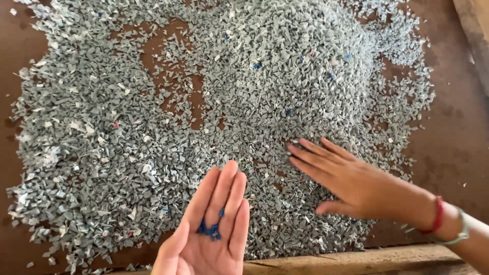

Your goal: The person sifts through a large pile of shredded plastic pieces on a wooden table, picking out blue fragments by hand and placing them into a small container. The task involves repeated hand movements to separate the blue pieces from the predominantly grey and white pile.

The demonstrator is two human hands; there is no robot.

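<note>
A wide heap of small grey plastic chips [285,66] lies spread on a brown surface [453,147], with a few blue chips [256,65] scattered in it. My left hand [211,229] is held palm up near the front edge, fingers together, and several small blue chips [211,229] rest in its palm. My right hand [351,181] lies flat, palm down, on the grey chips at the right, fingers stretched toward the left. It holds nothing that I can see. A red band and a pale bracelet [451,224] circle the right wrist.
A wooden edge [356,262] runs along the front of the surface. Another wooden board [476,30] stands at the far right. Bare brown patches [168,66] show through the chips at the upper left. White and pale scraps [48,153] mix into the left part.
</note>
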